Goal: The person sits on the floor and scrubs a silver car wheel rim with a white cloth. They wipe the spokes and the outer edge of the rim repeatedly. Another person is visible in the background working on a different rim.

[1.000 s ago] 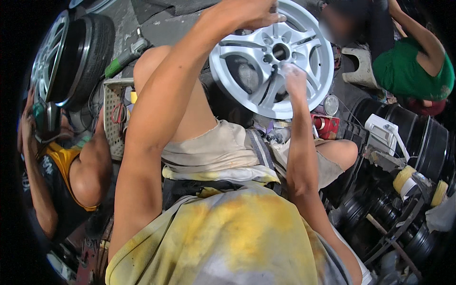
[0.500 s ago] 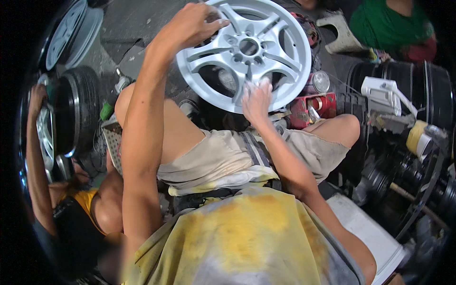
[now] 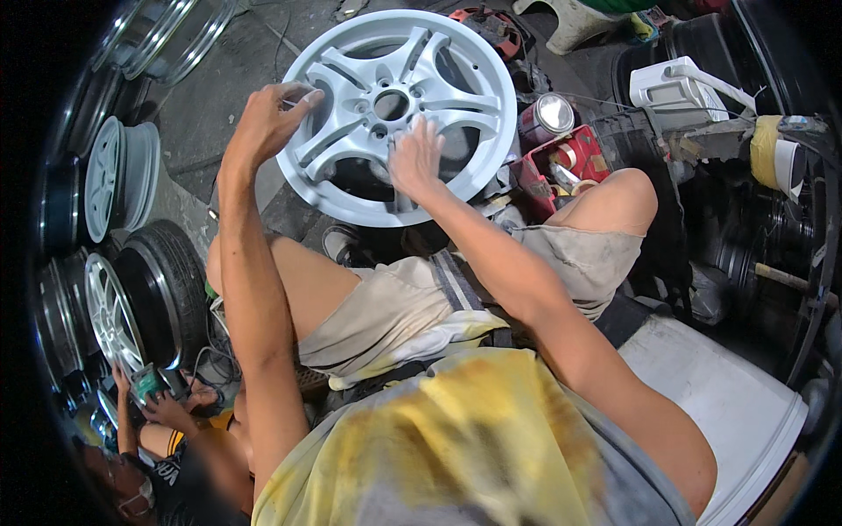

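A pale silver-white alloy wheel rim (image 3: 491, 110) with paired spokes is tilted up before my knees. At its left edge is my left hand (image 3: 267, 123), fingers curled and thumb laid over the lip, closed on the rim. My right hand (image 3: 415, 159) lies over the spokes just below the round centre hole, its whitish fingers stretched out and slightly smeared by motion. Whether anything small is under those fingers, I cannot tell. Dark gaps between the spokes show the barrel behind.
Right of the rim stand a red bin (image 3: 586, 153) of small items and a round can (image 3: 553, 114). Tyres (image 3: 162, 285) and more wheels (image 3: 103, 180) line the left side. Another person (image 3: 167, 421) works at lower left. A white box (image 3: 702, 394) is by my right arm.
The view has swung, so the rim appears farther left and slightly lower. My right hand has shifted up toward the hub, with its fingers straighter. My left hand sits lower along the rim's edge.
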Demonstrator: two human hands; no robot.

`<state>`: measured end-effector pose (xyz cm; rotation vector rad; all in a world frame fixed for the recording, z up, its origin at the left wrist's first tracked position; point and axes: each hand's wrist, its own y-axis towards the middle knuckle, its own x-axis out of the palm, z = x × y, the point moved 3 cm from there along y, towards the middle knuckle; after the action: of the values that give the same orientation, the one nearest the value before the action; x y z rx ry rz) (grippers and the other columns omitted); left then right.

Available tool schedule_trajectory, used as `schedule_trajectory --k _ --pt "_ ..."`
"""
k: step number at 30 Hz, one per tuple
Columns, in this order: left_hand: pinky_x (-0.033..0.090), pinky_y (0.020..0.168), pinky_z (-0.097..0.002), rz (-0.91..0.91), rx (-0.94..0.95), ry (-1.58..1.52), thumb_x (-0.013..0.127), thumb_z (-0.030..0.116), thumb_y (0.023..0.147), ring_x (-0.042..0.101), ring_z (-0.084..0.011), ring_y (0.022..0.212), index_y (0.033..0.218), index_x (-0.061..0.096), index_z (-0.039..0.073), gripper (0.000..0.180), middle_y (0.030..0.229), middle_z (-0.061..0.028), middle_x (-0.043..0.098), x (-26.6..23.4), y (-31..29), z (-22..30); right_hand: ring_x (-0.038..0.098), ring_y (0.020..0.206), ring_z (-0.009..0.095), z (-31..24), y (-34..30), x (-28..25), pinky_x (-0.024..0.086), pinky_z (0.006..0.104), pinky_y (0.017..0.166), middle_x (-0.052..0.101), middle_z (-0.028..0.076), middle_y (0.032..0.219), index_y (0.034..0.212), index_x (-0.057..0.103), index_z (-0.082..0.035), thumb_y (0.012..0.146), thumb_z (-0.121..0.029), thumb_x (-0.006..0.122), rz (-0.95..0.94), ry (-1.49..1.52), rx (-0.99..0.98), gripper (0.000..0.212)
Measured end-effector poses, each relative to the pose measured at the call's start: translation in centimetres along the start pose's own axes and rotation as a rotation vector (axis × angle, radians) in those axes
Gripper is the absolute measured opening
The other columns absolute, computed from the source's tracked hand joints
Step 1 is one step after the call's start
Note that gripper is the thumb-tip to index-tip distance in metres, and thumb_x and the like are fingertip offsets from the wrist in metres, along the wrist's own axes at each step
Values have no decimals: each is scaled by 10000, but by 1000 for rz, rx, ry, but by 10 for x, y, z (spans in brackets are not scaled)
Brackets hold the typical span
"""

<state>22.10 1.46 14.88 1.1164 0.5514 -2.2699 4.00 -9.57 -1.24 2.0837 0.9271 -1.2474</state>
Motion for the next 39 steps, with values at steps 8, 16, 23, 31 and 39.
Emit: schedule_trajectory --k 8,16,23,31,39 --pt "520 898 -430 1 -5 2 620 340 937 708 -339 954 1164 700 -31 442 1061 -245 719 -3 1 -3 455 1092 383 -1 -54 -26 396 534 854 477 229 1223 917 719 -29 865 -183 612 -93 90 -48 194" --pt "524 894 -431 -35 25 5 622 361 943 704 -344 974 1173 697 -22 454 1076 -246 716 4 4 10 450 1082 406 3 -20 -12 393 535 838 473 241 1195 902 700 6 877 -162 591 -24 9 -34 202" --pt "523 912 -447 -61 2 21 617 413 947 692 -350 1022 1198 689 -16 502 1101 -251 709 0 4 4 460 1063 385 -1 -40 -18 392 514 830 477 217 1164 836 713 23 834 -122 598 25 79 -12 186" --pt "533 891 -459 -38 39 24 619 421 948 698 -365 999 1195 688 -27 516 1095 -255 710 -2 2 -9 453 1092 404 -3 -74 -28 390 534 870 486 241 1189 891 706 2 874 -169 578 -151 181 55 213" --pt "528 887 -448 -39 14 14 620 409 948 696 -363 992 1184 695 -23 498 1084 -253 712 10 6 1 456 1104 371 0 -26 -10 383 507 860 487 227 1219 924 709 7 885 -152 576 42 56 23 211"
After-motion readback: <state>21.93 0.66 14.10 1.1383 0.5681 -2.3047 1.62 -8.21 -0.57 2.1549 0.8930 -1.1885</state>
